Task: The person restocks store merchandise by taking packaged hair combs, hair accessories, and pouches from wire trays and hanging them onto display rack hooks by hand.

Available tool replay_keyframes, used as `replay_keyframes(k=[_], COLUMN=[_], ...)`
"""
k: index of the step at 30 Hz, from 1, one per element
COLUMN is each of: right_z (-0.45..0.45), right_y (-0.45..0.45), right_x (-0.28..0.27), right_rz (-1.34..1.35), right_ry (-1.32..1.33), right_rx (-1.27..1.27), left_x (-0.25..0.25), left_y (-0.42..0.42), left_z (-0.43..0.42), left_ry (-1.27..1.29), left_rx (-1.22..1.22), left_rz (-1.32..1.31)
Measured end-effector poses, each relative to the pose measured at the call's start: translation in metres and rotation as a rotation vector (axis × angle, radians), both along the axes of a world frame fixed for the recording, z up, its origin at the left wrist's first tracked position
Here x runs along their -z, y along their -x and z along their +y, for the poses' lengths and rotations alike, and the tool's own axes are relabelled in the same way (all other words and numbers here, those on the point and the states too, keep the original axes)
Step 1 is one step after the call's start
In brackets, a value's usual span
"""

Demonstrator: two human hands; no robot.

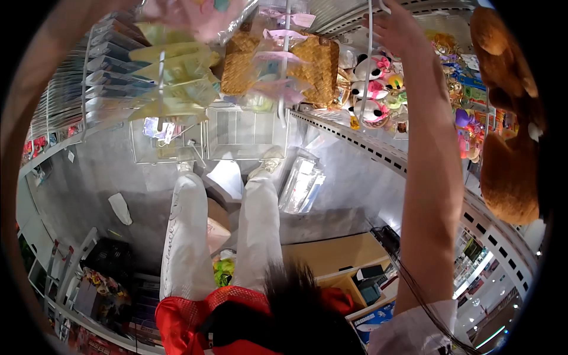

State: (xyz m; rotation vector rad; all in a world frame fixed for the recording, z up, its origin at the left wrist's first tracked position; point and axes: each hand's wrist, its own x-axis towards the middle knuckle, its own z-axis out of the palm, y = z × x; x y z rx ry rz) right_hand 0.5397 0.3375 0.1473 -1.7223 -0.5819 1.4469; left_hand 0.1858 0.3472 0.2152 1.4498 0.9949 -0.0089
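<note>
My right hand (393, 28) is raised at the top right beside a white metal display hook (370, 59). Its visible fingers are apart and point toward the hook; whether they touch it I cannot tell. My left arm (35, 65) runs up the left edge, and its hand is cut off at the top, with the fingers hidden. Near that hand, a clear bag with pink contents (198, 19) shows at the top edge. Below it, yellow packets (171, 80) hang from a hook. Pink-topped packets (281, 56) hang on another hook to the right.
Wire baskets (247, 158) stand at my feet by a woven brown box (239, 65). Plush toys (370, 89) fill the right shelf, and a large brown plush (509, 171) hangs further right. Plastic-wrapped packs (302, 183) and white paper (228, 177) lie on the floor (148, 195).
</note>
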Motion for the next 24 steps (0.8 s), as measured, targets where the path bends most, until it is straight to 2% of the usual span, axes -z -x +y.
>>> replay_keyframes(k=[2,3,7,9,10,11,13,16,17,20,23,24], right_z=[-0.032,-0.052,-0.071,-0.070,-0.072,-0.069,-0.072,-0.073,-0.072,-0.086,-0.143,-0.171], right_y=[0.012,0.023,0.038,0.055,0.061,0.063,0.066,0.065,0.063,0.068,0.076,0.082], right_x=[-0.013,-0.012,0.018,0.020,0.021,0.027,0.032,0.039,0.038,0.025,-0.009,-0.016], right_rz=[-0.234,-0.273,-0.854,-0.924,-0.960,-0.882,-0.894,-0.806,-0.764,-0.430,-0.852,-0.708], right_ry=[0.071,0.039,-0.159,-0.256,-0.301,-0.262,-0.338,-0.363,-0.360,-0.313,-0.516,-0.520], right_rx=[-0.275,-0.199,-0.123,-0.140,-0.148,-0.137,-0.080,-0.069,-0.075,0.056,-0.014,-0.033], left_x=[0.009,0.014,0.009,-0.011,-0.013,-0.010,-0.008,-0.005,0.002,0.004,0.013,0.017], left_y=[0.014,0.019,0.011,-0.008,-0.011,-0.015,-0.018,-0.026,-0.026,-0.034,-0.040,-0.043], left_z=[-0.026,-0.038,-0.093,-0.119,-0.129,-0.139,-0.153,-0.184,-0.193,-0.225,-0.248,-0.255], left_ry=[0.091,0.133,0.339,0.450,0.464,0.474,0.514,0.527,0.598,0.646,0.505,0.443], left_rx=[-0.097,-0.143,-0.400,-0.569,-0.573,-0.576,-0.565,-0.704,-0.695,-0.899,-0.902,-0.881], left_rz=[-0.113,-0.171,-0.345,-0.346,-0.343,-0.343,-0.370,-0.407,-0.523,-0.514,-0.530,-0.514])
